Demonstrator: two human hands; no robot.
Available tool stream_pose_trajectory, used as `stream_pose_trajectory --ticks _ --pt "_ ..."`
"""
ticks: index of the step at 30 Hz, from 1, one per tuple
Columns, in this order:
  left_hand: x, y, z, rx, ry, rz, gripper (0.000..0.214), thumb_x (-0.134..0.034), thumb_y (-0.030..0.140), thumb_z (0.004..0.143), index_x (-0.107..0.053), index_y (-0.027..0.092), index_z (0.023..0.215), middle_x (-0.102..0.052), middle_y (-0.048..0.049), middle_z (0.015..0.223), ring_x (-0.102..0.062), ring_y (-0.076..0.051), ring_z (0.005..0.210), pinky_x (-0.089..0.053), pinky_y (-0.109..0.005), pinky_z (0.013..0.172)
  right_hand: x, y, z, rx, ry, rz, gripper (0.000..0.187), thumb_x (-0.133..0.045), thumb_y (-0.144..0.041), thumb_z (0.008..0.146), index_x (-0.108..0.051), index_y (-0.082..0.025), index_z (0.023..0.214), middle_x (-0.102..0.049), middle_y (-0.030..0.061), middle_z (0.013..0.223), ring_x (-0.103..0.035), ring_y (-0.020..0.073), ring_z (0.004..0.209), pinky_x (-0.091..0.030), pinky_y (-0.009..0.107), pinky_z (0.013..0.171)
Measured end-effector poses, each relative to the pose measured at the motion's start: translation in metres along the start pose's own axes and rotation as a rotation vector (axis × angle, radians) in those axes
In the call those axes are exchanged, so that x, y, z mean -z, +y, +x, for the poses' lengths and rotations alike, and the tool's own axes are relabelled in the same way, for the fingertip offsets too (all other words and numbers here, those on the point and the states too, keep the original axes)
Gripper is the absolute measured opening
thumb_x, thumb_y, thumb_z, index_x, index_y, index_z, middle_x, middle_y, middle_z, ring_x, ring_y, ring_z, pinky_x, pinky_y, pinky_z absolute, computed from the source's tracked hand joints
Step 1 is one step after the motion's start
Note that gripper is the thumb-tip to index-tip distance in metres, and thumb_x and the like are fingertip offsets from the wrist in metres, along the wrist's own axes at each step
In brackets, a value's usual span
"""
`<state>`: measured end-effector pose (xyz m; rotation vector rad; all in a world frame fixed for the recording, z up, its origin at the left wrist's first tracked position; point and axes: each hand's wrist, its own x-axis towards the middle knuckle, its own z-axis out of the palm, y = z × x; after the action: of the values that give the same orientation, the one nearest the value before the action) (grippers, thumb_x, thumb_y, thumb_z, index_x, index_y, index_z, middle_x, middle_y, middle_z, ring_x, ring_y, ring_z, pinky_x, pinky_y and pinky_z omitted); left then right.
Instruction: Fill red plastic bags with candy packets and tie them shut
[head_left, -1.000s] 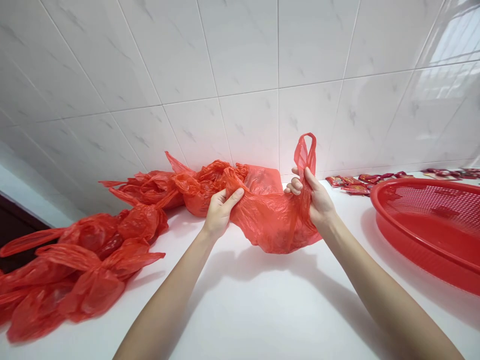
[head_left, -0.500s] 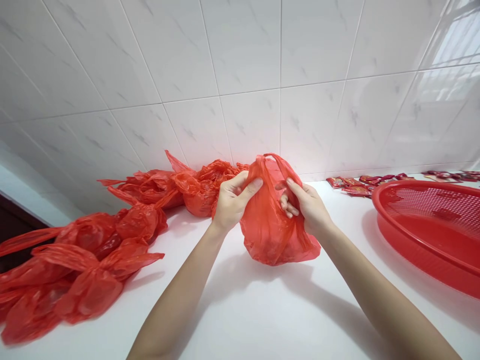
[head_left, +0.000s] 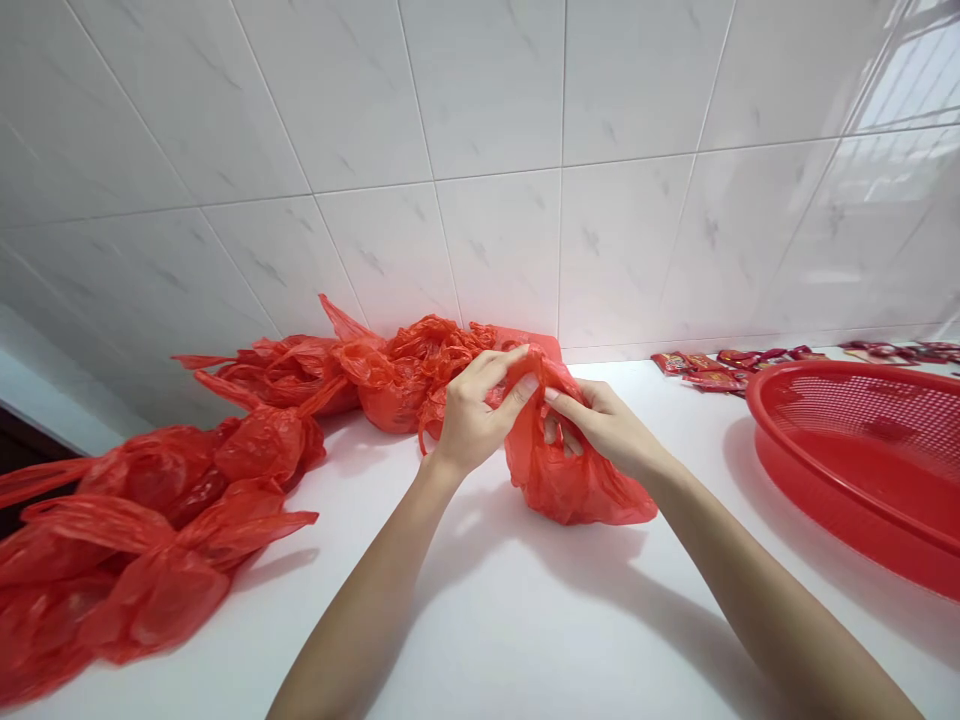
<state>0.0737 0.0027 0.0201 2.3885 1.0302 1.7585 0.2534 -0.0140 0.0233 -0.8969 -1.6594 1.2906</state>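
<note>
Just above the white table, a thin red plastic bag (head_left: pixel 581 490) hangs between my two hands, its lower part bulging to the right. My left hand (head_left: pixel 480 405) pinches the top of the bag between thumb and fingers. Close beside it, my right hand (head_left: pixel 600 420) grips the bag's upper edge, with some fingertips showing through the handle opening. What the bag contains is hidden by the plastic. Behind my left hand sits a row of other red plastic bags (head_left: pixel 405 385), partly covered by that hand.
Knotted red bags (head_left: pixel 165 570) lie heaped on the white table (head_left: pixel 480 640) at the left. A red mesh basket (head_left: pixel 847 480) stands at the right. Several small red packets (head_left: pixel 709 375) lie behind it, along the tiled wall (head_left: pixel 495 240).
My hands have come closer together, and the bag's top has been gathered and lowered between them. My right hand has shifted left, and the bag's bottom has swung slightly right.
</note>
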Motion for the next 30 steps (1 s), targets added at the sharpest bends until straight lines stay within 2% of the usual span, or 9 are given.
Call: stream_pose_trajectory --ticks 3,6,9,11,13,16,19,24,30 --pt "0.002 -0.001 0.0 0.023 -0.012 0.046 0.037 -0.065 0.038 0.094 -0.067 0.02 0.126 -0.076 -0.0055 0.101 -0.069 -0.016 0.084 -0.056 -0.029 0.081 0.0 -0.002 -0.002 0.006 -0.038 -0.059 0.033 -0.056 -0.046 0.094 -0.053 -0.019 0.075 -0.06 -0.0006 0.066 -0.048 0.0095 0.05 -0.041 0.025 0.052" --pt "0.006 0.003 0.002 0.127 -0.08 0.077 0.034 -0.066 0.038 0.091 -0.069 0.021 0.12 -0.074 -0.0022 0.087 -0.064 -0.015 0.073 -0.052 -0.026 0.07 0.001 -0.003 -0.002 0.036 -0.083 -0.107 0.03 -0.059 -0.041 0.092 -0.049 -0.02 0.073 -0.054 -0.0024 0.065 -0.045 0.0099 0.054 -0.039 0.025 0.052" --pt "0.01 0.008 0.005 0.285 -0.222 0.087 0.027 -0.063 0.043 0.09 -0.069 0.018 0.08 -0.06 0.0012 0.066 -0.053 -0.013 0.061 -0.042 -0.025 0.056 0.004 -0.001 -0.001 0.099 -0.105 -0.218 0.033 -0.065 -0.031 0.084 -0.039 -0.021 0.066 -0.035 -0.0067 0.062 -0.033 0.0086 0.055 -0.029 0.025 0.05" --pt "0.012 0.01 0.006 0.382 -0.305 0.095 0.046 -0.06 0.047 0.089 -0.046 0.019 0.055 -0.041 0.0036 0.055 -0.039 -0.011 0.053 -0.03 -0.026 0.049 0.006 0.001 -0.001 0.149 -0.096 -0.307 0.037 -0.064 -0.024 0.081 -0.032 -0.022 0.064 -0.026 -0.0069 0.063 -0.026 0.0086 0.057 -0.022 0.026 0.05" --pt "0.013 0.012 0.007 0.446 -0.354 0.086 0.055 -0.058 0.049 0.089 -0.027 0.021 0.053 -0.027 0.0045 0.055 -0.027 -0.009 0.051 -0.022 -0.027 0.047 0.007 0.004 0.0 0.189 -0.067 -0.37 0.036 -0.06 -0.021 0.081 -0.028 -0.022 0.064 -0.024 -0.0063 0.064 -0.023 0.0095 0.058 -0.02 0.027 0.051" --pt "0.015 0.013 0.006 0.526 -0.422 0.033 0.056 -0.057 0.047 0.088 -0.017 0.021 0.058 -0.019 0.0045 0.055 -0.02 -0.009 0.05 -0.015 -0.028 0.045 0.007 0.007 0.001 0.281 0.01 -0.446 0.028 -0.056 -0.017 0.08 -0.034 -0.021 0.064 -0.031 -0.0047 0.066 -0.028 0.0115 0.061 -0.024 0.028 0.054" --pt "0.017 0.012 0.004 0.594 -0.512 -0.047 0.055 -0.056 0.043 0.087 -0.015 0.021 0.056 -0.017 0.0041 0.052 -0.016 -0.008 0.046 -0.01 -0.029 0.044 0.005 0.009 0.001 0.387 0.099 -0.474 0.009 -0.055 -0.012 0.075 -0.052 -0.021 0.074 -0.052 0.0003 0.082 -0.043 0.0139 0.067 -0.036 0.029 0.061" --pt "0.018 0.008 0.005 0.661 -0.715 -0.25 0.059 -0.06 0.044 0.085 -0.018 0.022 0.051 -0.018 0.0042 0.05 -0.014 -0.007 0.042 -0.008 -0.029 0.042 0.001 0.012 -0.001 0.366 0.06 -0.464 0.031 -0.054 -0.009 0.074 -0.056 -0.025 0.101 -0.066 0.0036 0.106 -0.054 0.0143 0.068 -0.045 0.031 0.067" --pt "0.021 0.006 0.008 0.713 -0.661 -0.348 0.059 -0.057 0.051 0.089 -0.023 0.022 0.051 -0.02 0.0045 0.052 -0.017 -0.008 0.044 -0.012 -0.03 0.044 0.002 0.013 -0.001 0.319 0.058 -0.414 0.034 -0.051 -0.009 0.079 -0.059 -0.026 0.108 -0.067 -0.0015 0.081 -0.057 0.0166 0.071 -0.045 0.03 0.067"
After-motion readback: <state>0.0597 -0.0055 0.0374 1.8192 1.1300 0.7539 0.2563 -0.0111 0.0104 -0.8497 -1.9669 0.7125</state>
